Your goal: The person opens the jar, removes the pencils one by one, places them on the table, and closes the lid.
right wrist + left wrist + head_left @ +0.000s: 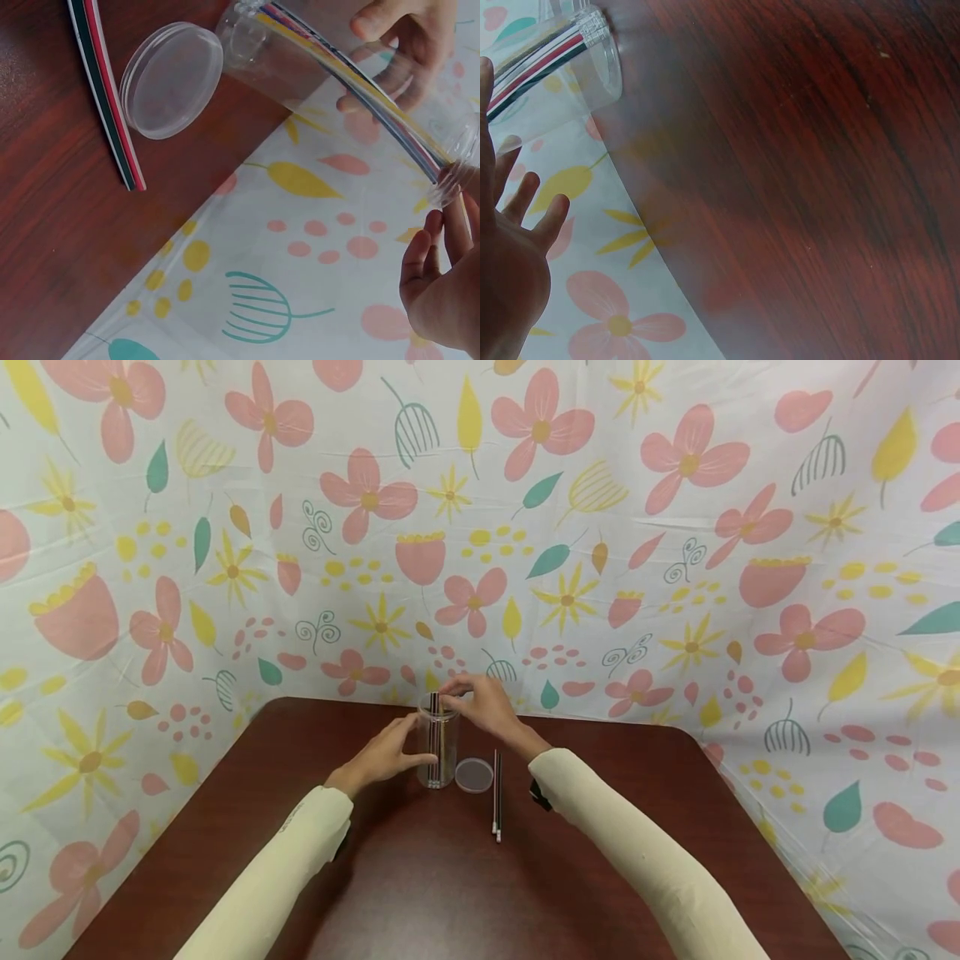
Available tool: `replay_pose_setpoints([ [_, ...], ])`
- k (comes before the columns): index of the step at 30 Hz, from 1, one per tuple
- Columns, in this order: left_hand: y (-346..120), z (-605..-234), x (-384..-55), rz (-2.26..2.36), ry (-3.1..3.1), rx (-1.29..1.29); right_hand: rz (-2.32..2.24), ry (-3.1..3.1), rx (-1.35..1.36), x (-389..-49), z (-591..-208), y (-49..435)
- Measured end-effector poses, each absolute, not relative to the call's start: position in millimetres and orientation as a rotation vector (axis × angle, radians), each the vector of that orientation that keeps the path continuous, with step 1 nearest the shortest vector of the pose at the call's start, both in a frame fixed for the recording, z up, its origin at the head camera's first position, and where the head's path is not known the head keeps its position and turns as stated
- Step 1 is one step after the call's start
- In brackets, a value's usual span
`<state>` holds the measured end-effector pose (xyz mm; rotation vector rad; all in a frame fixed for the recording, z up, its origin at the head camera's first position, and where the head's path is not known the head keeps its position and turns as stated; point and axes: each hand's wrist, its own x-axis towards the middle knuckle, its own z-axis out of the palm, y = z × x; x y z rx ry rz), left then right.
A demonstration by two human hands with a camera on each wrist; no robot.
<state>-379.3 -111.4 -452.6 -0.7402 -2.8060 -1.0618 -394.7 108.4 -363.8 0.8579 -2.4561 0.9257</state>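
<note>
A clear plastic jar (450, 756) stands on the table, with several striped pencils (434, 735) upright inside it. My left hand (384, 750) holds the jar from its left side, thumb across the front. In the left wrist view the last fingers of the left hand (514, 255) spread out below the jar (604, 71). At the jar's mouth my right hand (483, 703) pinches the tops of pencils. In the right wrist view the right hand (446, 285) partly covers those ends. A round clear lid (474, 775) lies right of the jar.
Two more pencils (497, 797) lie side by side on the dark wooden table (420, 877), right of the lid. A flower-printed cloth (480, 527) hangs behind the table's back edge and along its sides.
</note>
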Motion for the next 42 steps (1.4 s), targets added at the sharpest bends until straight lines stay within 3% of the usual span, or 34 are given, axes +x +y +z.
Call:
replay_pose_setpoints([
  [24,-111.4,-449.1,-381.5,-1.055,-2.792,-0.765,1.029,-2.225,0.757,-394.5,-330.7,122.9],
  [42,-108.5,-453.5,-377.8,-1.053,-2.780,-0.783,1.286,-2.036,0.469,-397.5,-274.2,166.4],
])
